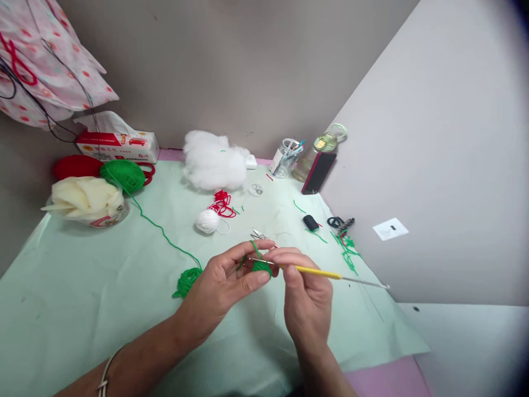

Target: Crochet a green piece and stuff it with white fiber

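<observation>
crochetwork of green yarn (262, 267), small and rounded, is pinched in the left hand (225, 286) above the pale green table cover (103, 286); that hand's raised forefinger carries a thin green strand (255, 251), likely for tension. the right hand (308, 292) grips a yellow-handled metal hook (318, 271) pen-fashion, probably for fine control.

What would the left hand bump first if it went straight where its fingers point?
Probably the right hand: the left hand, holding the green piece, points that way and looks very close, though depth is unclear.
</observation>
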### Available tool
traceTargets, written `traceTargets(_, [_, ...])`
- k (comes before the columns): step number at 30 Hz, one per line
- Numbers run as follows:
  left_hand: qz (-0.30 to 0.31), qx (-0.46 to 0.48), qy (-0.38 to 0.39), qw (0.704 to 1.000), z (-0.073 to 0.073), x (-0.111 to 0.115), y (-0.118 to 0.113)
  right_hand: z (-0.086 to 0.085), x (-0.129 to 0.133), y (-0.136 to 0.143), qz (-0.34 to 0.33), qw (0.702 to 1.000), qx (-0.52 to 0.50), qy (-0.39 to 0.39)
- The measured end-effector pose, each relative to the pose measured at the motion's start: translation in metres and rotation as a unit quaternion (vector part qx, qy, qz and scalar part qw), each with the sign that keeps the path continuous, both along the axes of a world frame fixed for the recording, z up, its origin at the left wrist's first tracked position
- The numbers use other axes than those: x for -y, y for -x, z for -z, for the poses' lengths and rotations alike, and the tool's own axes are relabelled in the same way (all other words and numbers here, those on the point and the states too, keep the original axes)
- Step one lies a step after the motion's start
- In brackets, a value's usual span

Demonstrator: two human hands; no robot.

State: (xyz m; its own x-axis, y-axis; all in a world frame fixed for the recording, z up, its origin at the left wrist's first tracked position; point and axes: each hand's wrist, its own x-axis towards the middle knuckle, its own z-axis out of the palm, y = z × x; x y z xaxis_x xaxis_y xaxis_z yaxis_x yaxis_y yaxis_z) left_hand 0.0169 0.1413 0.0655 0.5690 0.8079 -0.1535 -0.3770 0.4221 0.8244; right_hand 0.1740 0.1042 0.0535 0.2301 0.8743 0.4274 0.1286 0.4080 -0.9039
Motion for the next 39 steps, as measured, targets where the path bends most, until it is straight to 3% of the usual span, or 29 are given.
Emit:
traceTargets(3, [-0.002,-0.02,-0.028,0.999,0.0,-0.001,0.002,-0.001,0.001,-0.001,0.018,1.0,-0.012,0.006])
traceTargets(8, [-0.017,-0.044,-0.026,0.999,-0.002,-0.001,0.005,-0.005,-0.004,-0.001,-0.008,0.995,-0.099,0.023])
traceTargets(12, [-0.021,-0.059,-0.033,0.997,-0.003,-0.002,0.006,-0.009,-0.003,-0.002,-0.022,0.996,-0.089,0.024])
traceTargets(18, [-0.047,-0.101,-0.076,0.991,0.001,-0.001,0.006,-0.008,0.008,-0.003,0.03,0.993,0.107,-0.044])
traceTargets(21, [-0.072,-0.096,-0.061,0.991,0.001,0.002,0.002,0.004,0.011,-0.001,0.066,0.944,0.288,-0.151])
traceTargets(23, [-0.064,-0.053,0.004,0.997,-0.001,0.003,-0.001,0.01,0.011,0.001,0.108,0.903,0.367,-0.196])
traceTargets(24, [-0.046,-0.023,0.047,0.998,-0.002,0.003,-0.002,0.011,0.01,0.001,0.122,0.898,0.373,-0.199])
traceTargets(27, [0.005,0.045,0.134,0.99,-0.004,-0.001,-0.001,0.005,0.007,0.0,0.111,0.957,0.228,-0.14])
traceTargets(29, [0.003,0.049,0.127,0.991,-0.005,-0.003,0.0,-0.002,0.005,-0.001,0.086,0.988,0.091,-0.086])
traceTargets(31, [-0.011,0.029,0.094,0.995,-0.005,-0.003,0.001,-0.006,0.002,-0.002,0.055,0.997,0.036,-0.043])
traceTargets(35, [-0.033,-0.023,0.03,0.999,-0.002,0.001,-0.001,-0.003,0.001,0.001,0.036,0.996,0.083,-0.027])
traceTargets(39, [-0.047,-0.012,0.043,0.998,0.001,0.003,-0.004,0.006,0.007,0.004,0.079,0.963,0.236,-0.106])
